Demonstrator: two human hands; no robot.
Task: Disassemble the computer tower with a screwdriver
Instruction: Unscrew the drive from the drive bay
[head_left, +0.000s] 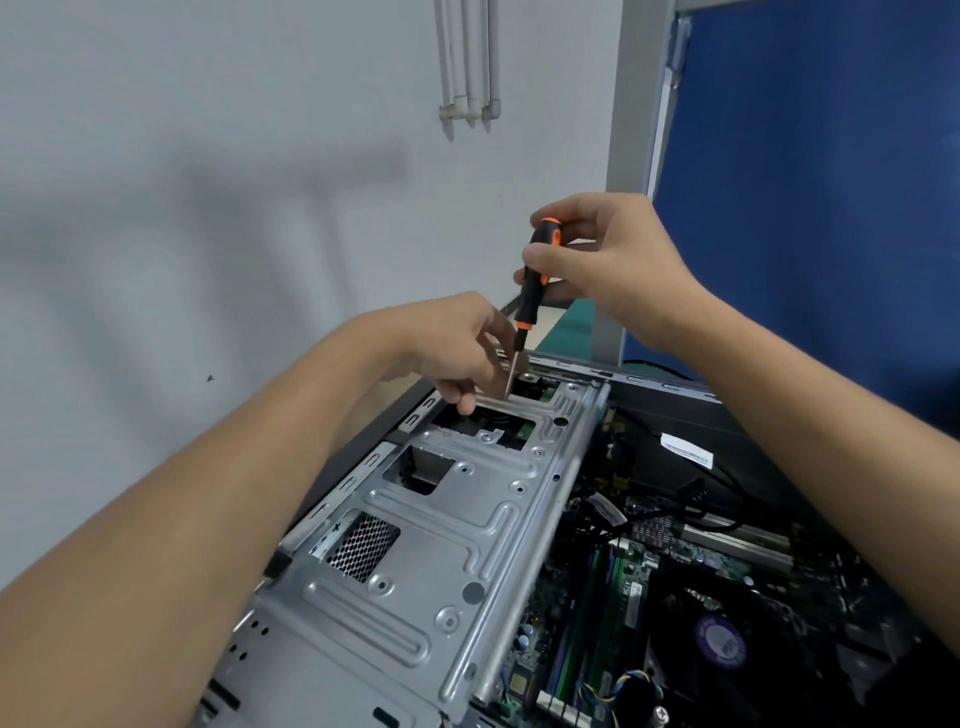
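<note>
Head cam: the computer tower is lying on its side, panel off. The right hand is pinching the screwdriver handle with fingers wrapped on it, tip sitting at the far end of the drive cage. The left hand is steadying the shaft, fingertips closed around it. My guess: the tip could slip and strip the screw. The cage is stamped grey steel, ribbed, perforated; the handle's black-and-orange rubbery plastic.
</note>
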